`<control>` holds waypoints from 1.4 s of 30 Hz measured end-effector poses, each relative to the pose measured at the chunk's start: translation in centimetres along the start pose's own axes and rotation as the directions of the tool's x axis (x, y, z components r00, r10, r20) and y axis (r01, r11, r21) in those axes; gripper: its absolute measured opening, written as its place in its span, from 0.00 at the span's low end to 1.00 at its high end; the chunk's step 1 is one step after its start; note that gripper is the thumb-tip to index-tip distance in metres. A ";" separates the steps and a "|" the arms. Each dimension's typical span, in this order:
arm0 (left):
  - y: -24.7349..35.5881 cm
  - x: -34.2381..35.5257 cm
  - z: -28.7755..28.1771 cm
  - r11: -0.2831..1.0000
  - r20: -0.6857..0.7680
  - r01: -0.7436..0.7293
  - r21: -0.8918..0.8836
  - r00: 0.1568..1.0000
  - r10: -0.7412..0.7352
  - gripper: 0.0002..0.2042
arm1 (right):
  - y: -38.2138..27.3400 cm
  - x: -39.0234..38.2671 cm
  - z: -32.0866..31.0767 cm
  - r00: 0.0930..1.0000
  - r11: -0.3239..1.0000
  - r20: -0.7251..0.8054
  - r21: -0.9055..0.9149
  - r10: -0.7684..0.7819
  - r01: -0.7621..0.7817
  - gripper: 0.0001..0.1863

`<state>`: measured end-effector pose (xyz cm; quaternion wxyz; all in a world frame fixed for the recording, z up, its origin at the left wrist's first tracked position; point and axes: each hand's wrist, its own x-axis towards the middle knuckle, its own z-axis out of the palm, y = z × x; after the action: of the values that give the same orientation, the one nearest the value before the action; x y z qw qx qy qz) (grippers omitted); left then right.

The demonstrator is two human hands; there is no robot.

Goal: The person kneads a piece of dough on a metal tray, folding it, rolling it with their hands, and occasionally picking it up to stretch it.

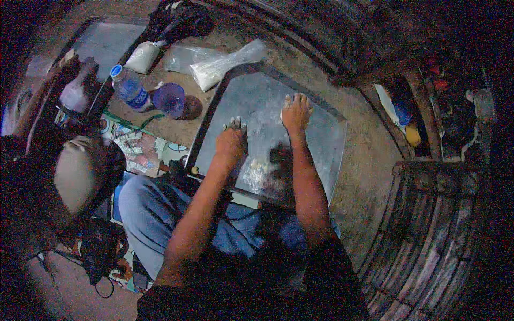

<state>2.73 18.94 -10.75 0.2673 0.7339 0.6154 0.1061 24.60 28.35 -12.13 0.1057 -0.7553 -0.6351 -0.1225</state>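
Both hands are over a dark grey flat board with a raised rim [321, 140], its surface dusted with white powder. My left hand [231, 143] is at the board's middle left, palm down, with its fingers curled and whitened at the tips. Farther off and to the right is my right hand [296, 115], also closed, with white on its fingers and a pale edge beside its thumb side. Whatever may be under either palm is hidden. A shiny whitish patch of powder [256, 174] marks the board's near part.
Left of the board stand a clear bottle with a blue cap [131, 92] and a purplish-blue cup [169, 100]. Beyond are a white-filled bag [143, 57] and a clear plastic bag [214, 70] of white powder. Another person [80, 171] sits at left by a second board [110, 45]. Slatted wood [423, 241] lies right.
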 end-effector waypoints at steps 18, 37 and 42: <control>-4.3 2.9 5.3 0.994 -0.032 -0.088 0.059 0.995 0.090 0.24 | 2.4 -21.1 -9.3 0.921 0.936 0.282 0.300 -0.269 0.182 0.30; -0.2 1.1 2.4 0.995 -0.007 0.068 -0.068 0.998 -0.069 0.07 | -3.5 -0.2 -1.3 0.989 0.878 0.122 0.478 -0.081 0.013 0.25; -0.2 0.6 1.0 0.981 -0.071 0.067 -0.182 0.994 -0.081 0.09 | -2.4 -2.5 -1.3 0.939 0.877 0.198 0.451 -0.280 0.167 0.24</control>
<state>3.20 19.33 -11.75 0.3116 0.6787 0.6403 0.1797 21.73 26.05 -11.65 0.1705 -0.6438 -0.7382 0.1073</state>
